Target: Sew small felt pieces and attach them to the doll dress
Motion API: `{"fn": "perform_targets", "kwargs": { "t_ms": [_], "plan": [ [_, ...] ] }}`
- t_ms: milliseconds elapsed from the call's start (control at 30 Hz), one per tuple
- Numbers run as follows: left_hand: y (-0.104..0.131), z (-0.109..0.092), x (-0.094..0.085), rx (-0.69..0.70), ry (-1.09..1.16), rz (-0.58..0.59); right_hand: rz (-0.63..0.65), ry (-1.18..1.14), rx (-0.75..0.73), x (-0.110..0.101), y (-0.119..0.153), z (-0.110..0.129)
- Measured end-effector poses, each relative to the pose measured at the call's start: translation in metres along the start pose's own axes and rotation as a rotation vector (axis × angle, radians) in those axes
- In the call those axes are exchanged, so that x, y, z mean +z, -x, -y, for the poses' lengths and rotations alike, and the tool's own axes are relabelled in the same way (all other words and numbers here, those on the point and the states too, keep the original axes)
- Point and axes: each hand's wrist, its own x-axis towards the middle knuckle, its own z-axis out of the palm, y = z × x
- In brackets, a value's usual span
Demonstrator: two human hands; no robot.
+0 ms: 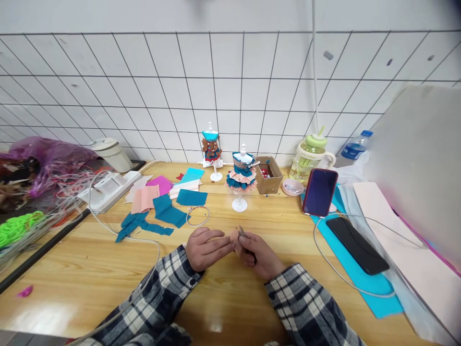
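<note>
We hold a pair of small scissors [250,251] in our right hand [265,255], just in front of the dress stand [240,185], with the dark handle against the palm side and the blades pointing up. Our left hand [206,250] has its fingers stretched out, lying close together, their tips at a small peach piece [235,237] between our two hands; we cannot tell whether they pinch it. The right fingers also meet the piece, also in front of the dress stand.

The dress stand wears blue and peach ruffles. Behind it and to its left we see a second stand [212,146] in blue and brown, and just to its right a cardboard box [270,180] and a small pink bowl [293,187]. To its left lie blue cloth pieces [168,211], a folded peach cloth [144,198], a magenta piece [161,184] and a thin ring [198,216]; farther left are a white power strip [113,191] and a lidded cup [113,154]. To the right of the dress stand are a green-lidded jug [309,158], an upright phone [320,192] and a black phone [357,245] lying on a turquoise sheet [378,302].
</note>
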Motion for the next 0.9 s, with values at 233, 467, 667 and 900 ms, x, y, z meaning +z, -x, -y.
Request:
{"fn": "perform_targets", "kwargs": {
  "t_ms": [233,467,667,900],
  "plan": [
    [-0.012,0.001,0.017,-0.425,0.536,-0.031,-0.291,0.213,-0.229,-0.011,-0.005,-0.005],
    [-0.014,-0.006,0.037,-0.686,0.870,0.139,-0.393,0.580,-0.427,-0.004,-0.002,-0.014],
    [-0.016,0.002,0.035,-0.669,0.940,0.201,-0.405,0.652,-0.487,-0.001,-0.012,-0.019],
    [-0.017,0.003,0.040,-0.790,0.905,0.048,-0.323,0.480,-0.510,-0.004,-0.008,-0.018]
  ]
}}
